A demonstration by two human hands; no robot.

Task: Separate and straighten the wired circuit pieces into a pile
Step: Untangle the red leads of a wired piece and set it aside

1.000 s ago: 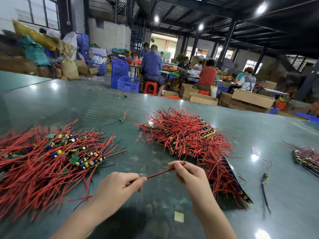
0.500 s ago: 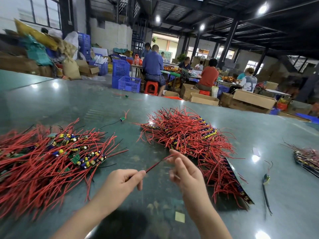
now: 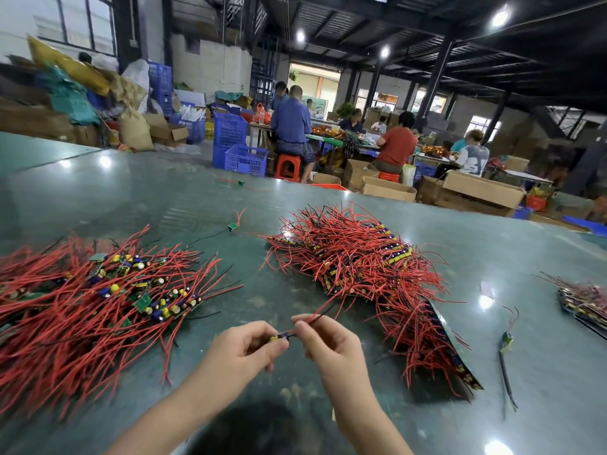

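Left hand (image 3: 244, 348) pinching circuit piece (image 3: 279, 337); right hand (image 3: 328, 343) pinching its red wire (image 3: 323, 310), trailing toward two o'clock.

blue crates (image 3: 245, 159), red stool (image 3: 288, 166), cardboard boxes (image 3: 483, 188), seated workers (image 3: 396, 146)

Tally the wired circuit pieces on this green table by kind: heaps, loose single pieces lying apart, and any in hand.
Heaps of wired pieces: 3 (left, middle, right edge)
Loose single pieces: 3 ()
Held piece, pinched by left hand and right hand: 1
Total: 7
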